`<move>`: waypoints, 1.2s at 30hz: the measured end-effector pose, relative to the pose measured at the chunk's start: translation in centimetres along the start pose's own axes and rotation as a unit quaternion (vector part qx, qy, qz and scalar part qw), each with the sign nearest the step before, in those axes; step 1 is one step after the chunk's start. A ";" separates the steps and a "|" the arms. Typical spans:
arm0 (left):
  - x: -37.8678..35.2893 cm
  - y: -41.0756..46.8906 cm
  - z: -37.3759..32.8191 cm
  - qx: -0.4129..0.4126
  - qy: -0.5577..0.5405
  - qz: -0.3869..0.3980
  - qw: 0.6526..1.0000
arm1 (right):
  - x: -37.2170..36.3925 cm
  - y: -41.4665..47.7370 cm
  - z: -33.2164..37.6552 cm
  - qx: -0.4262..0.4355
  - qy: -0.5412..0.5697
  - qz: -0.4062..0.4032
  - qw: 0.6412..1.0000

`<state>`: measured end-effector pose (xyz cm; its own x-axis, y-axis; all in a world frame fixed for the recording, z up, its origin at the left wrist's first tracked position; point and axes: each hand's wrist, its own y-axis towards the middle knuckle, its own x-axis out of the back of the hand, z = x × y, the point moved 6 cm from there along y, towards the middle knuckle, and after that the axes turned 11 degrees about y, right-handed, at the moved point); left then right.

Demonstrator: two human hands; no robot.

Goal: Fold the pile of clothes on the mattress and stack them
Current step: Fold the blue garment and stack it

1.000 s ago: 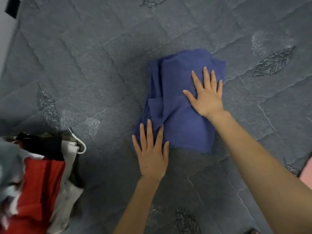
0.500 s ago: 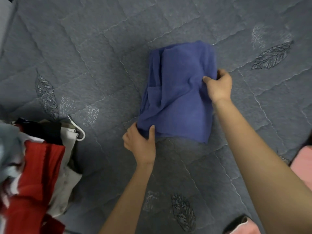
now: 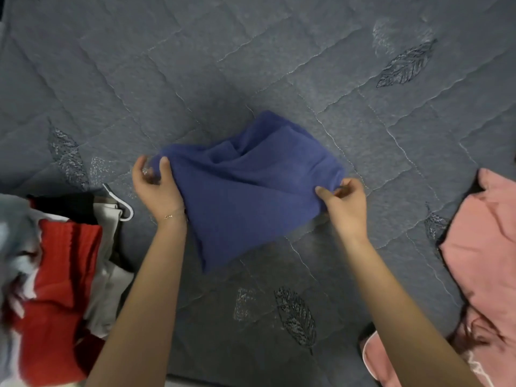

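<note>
A folded blue garment point(image 3: 245, 191) hangs lifted above the grey quilted mattress point(image 3: 195, 65), sagging between my two hands. My left hand point(image 3: 156, 188) pinches its left edge with thumb on top. My right hand point(image 3: 344, 203) pinches its right corner. The lower flap of the cloth droops toward me. A pile of unfolded clothes point(image 3: 55, 269) in red, white, black and pale blue lies at the left edge.
Pink clothing point(image 3: 483, 247) lies at the right edge of the mattress. A white hanger hook point(image 3: 122, 205) pokes out of the left pile. The mattress has stitched leaf patterns, and bare quilt stretches beyond the blue garment.
Both hands went from pressing flat on the blue garment to gripping its edges, then lifted it off the mattress and brought it nearer. The view shifted, showing pink clothing at right.
</note>
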<state>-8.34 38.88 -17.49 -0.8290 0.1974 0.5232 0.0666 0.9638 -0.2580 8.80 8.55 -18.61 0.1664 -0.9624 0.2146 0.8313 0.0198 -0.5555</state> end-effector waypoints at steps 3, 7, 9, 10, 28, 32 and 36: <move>-0.7 -1.0 1.5 -0.005 0.080 0.067 0.995 | 0.1 0.6 0.4 0.077 -0.125 -0.021 0.989; -0.1 -3.7 4.4 0.010 0.149 0.085 0.985 | -2.0 2.7 1.3 0.142 -0.199 0.033 0.969; 0.1 -4.8 5.4 0.034 0.132 0.093 0.986 | -4.1 3.3 1.4 0.154 -0.235 0.095 0.955; 0.1 -5.3 5.7 0.045 0.132 0.100 0.985 | -5.1 3.2 1.5 0.165 -0.264 0.115 0.943; 8.4 -7.1 -2.6 -0.064 -0.003 0.177 0.982 | -8.2 -9.7 6.7 0.106 0.011 0.109 0.988; 15.2 -8.4 -6.6 -0.081 -0.053 0.130 0.987 | -7.7 -16.3 10.3 0.134 0.049 0.118 0.983; 22.7 -9.1 -9.9 -0.069 -0.118 0.091 0.986 | -7.5 -23.5 14.5 0.157 0.080 0.118 0.977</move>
<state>-22.26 36.39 4.78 -0.9016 0.3372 0.2708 0.2871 0.9350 -0.2083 -4.32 19.21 4.48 0.3085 -0.9507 -0.0312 0.9059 0.3037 -0.2951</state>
